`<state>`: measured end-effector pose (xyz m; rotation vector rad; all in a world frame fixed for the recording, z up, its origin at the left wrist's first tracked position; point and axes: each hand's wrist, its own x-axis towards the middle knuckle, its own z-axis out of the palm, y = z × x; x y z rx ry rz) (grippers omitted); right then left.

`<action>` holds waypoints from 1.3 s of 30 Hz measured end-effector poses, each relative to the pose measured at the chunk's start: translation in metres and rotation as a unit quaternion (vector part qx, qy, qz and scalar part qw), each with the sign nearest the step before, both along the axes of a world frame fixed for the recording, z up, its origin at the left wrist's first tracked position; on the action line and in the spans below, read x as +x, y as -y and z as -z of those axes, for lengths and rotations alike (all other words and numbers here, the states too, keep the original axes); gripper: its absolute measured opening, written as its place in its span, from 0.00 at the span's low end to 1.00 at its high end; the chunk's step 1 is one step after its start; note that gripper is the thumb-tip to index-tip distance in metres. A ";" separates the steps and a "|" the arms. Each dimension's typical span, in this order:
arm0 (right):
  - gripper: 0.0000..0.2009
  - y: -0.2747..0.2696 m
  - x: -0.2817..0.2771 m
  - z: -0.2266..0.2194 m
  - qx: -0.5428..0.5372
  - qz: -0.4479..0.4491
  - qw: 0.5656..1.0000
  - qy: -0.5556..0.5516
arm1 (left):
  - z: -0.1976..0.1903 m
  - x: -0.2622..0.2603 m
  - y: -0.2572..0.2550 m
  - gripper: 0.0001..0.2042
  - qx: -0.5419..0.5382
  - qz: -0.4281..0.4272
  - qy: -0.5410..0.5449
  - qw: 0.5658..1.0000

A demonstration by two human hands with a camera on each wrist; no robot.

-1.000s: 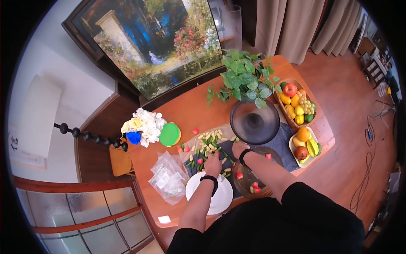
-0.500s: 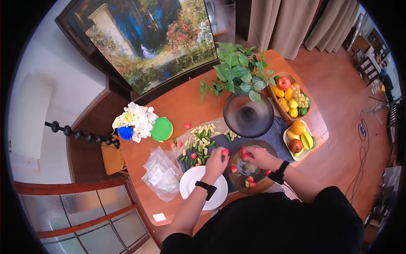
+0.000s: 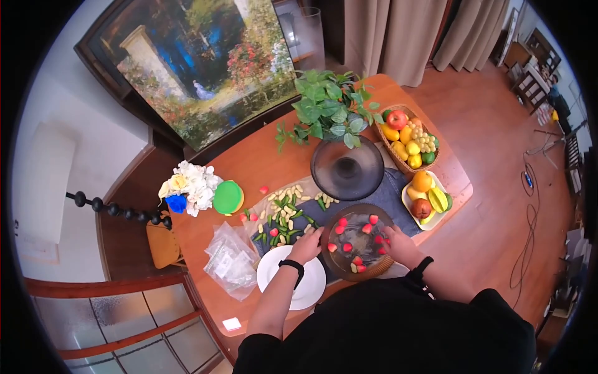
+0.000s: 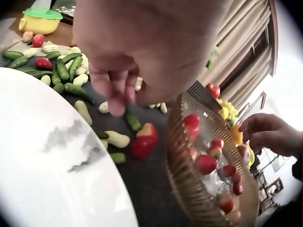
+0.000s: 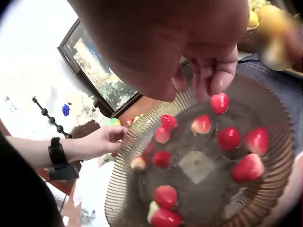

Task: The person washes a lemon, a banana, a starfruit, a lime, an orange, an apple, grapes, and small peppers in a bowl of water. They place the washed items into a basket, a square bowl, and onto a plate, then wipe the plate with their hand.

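Note:
A ribbed amber glass bowl [image 3: 367, 274] contains water and several small red, pale-ended fruits [image 5: 228, 138]. My right hand [image 3: 402, 247] hangs over its right side, fingers loosely bent, fingertips close above one of the fruits in the right wrist view. My left hand [image 3: 307, 247] hovers between the bowl and a white plate [image 3: 269, 271], its fingers hanging loosely with nothing seen in them. Below it in the left wrist view lie peanuts [image 4: 117, 139], green peppers [image 4: 78, 91] and two red fruits [image 4: 144, 142] on a dark cloth.
A dark round bowl [image 3: 330, 177] stands behind the glass one. To the right are a fruit basket [image 3: 389, 146] and a white tray [image 3: 436, 218] of fruit. Clear plastic bags [image 3: 230, 262], flowers [image 3: 196, 187] and a green-lidded tub [image 3: 228, 197] occupy the left; a leafy plant [image 3: 330, 109] the back.
Both hands left the cloth and came over the glass bowl, each with a red fruit. Those are now released; more red fruits lie in the bowl, and the left hand has moved off leftward.

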<state>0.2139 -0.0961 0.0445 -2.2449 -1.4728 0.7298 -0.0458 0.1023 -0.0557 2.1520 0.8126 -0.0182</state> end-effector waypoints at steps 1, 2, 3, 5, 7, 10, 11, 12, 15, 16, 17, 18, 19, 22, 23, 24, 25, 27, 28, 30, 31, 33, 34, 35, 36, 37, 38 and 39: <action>0.14 0.009 0.002 0.001 -0.014 0.003 1.000 -0.008 | -0.010 0.004 0.001 0.27 0.051 0.025 0.000 0.998; 0.15 0.018 0.004 0.002 -0.028 0.008 0.999 -0.015 | -0.015 0.007 0.001 0.33 0.100 0.051 0.000 0.994; 0.15 0.025 0.005 0.004 -0.013 0.011 1.000 -0.010 | -0.014 0.011 -0.002 0.37 0.090 0.064 -0.031 0.993; 0.15 0.038 0.009 0.012 -0.021 0.020 0.999 -0.015 | 0.004 0.013 -0.004 0.33 0.147 0.098 -0.010 0.984; 0.15 0.047 0.012 0.008 -0.029 0.024 0.999 -0.021 | 0.007 0.020 -0.005 0.29 0.171 0.118 0.000 0.978; 0.16 0.053 0.010 0.005 -0.044 0.033 0.998 -0.039 | 0.007 0.021 -0.007 0.20 0.109 0.096 -0.026 0.989; 0.16 0.054 0.012 0.007 -0.048 0.031 0.998 -0.040 | 0.006 0.023 -0.008 0.17 0.090 0.091 -0.043 0.991; 0.17 0.055 0.013 0.010 -0.052 0.028 0.997 -0.042 | 0.007 0.023 -0.008 0.14 0.070 0.086 -0.062 0.992; 0.16 0.054 0.022 0.029 -0.008 0.009 0.999 -0.049 | 0.012 0.017 -0.004 0.14 0.063 0.062 -0.063 0.994; 0.16 0.053 0.023 0.030 -0.007 0.008 0.999 -0.051 | 0.013 0.016 -0.003 0.14 0.064 0.061 -0.065 0.994; 0.16 0.050 0.024 0.032 -0.008 0.008 0.999 -0.047 | 0.014 0.014 -0.002 0.14 0.073 0.027 -0.037 0.996; 0.16 0.044 0.024 0.028 -0.008 0.009 0.999 -0.043 | 0.013 0.012 -0.002 0.14 0.083 -0.007 -0.008 0.997; 0.16 0.039 0.024 0.023 -0.007 0.005 0.999 -0.047 | 0.012 0.011 -0.002 0.14 0.083 -0.010 -0.012 0.996; 0.16 0.029 0.022 0.016 -0.033 0.012 0.997 -0.064 | -0.004 0.013 -0.003 0.15 0.135 -0.178 0.091 0.970; 0.16 0.027 0.024 0.020 -0.028 0.006 0.997 -0.074 | -0.017 0.018 0.002 0.15 0.144 -0.170 0.088 0.971; 0.16 0.025 0.024 0.023 -0.024 -0.001 0.996 -0.084 | -0.036 0.025 0.010 0.15 0.151 -0.162 0.085 0.971; 0.16 0.022 0.023 0.024 -0.023 -0.010 0.996 -0.087 | -0.058 0.035 0.022 0.16 0.151 -0.122 0.066 0.979; 0.17 0.014 0.021 0.024 -0.018 -0.027 0.996 -0.079 | -0.074 0.050 0.039 0.26 0.127 -0.036 0.022 0.991; 0.17 0.010 0.019 0.022 -0.017 -0.038 0.996 -0.082 | -0.086 0.053 0.043 0.32 0.088 0.011 0.013 0.996; 0.18 0.003 0.016 0.017 0.002 -0.044 0.996 -0.084 | -0.103 0.057 0.050 0.35 0.123 0.027 -0.030 0.992; 0.18 0.001 0.016 0.021 0.010 -0.045 0.996 -0.082 | -0.104 0.054 0.049 0.30 0.101 -0.007 -0.005 0.995; 0.19 -0.002 0.016 0.017 -0.002 -0.044 0.996 -0.083 | -0.072 0.037 0.032 0.26 0.124 -0.096 0.024 0.987; 0.19 -0.004 0.015 0.015 -0.013 -0.035 0.996 -0.083 | -0.052 0.024 0.019 0.22 0.146 -0.177 0.055 0.972; 0.19 -0.005 0.015 0.016 -0.013 -0.037 0.996 -0.083 | -0.042 0.008 0.002 0.19 0.160 -0.213 0.023 0.964; 0.19 -0.003 0.016 0.018 -0.002 -0.041 0.996 -0.082 | -0.033 -0.012 -0.017 0.16 0.173 -0.249 -0.009 0.953; 0.19 -0.002 0.018 0.019 0.007 -0.046 0.996 -0.080 | -0.018 -0.032 -0.034 0.14 0.176 -0.264 -0.050 0.947; 0.19 -0.001 0.020 0.019 0.007 -0.050 0.996 -0.077 | -0.004 -0.049 -0.048 0.13 0.179 -0.280 -0.089 0.939; 0.18 0.002 0.021 0.020 0.001 -0.051 0.996 -0.077 | 0.007 -0.061 -0.059 0.13 0.177 -0.284 -0.086 0.938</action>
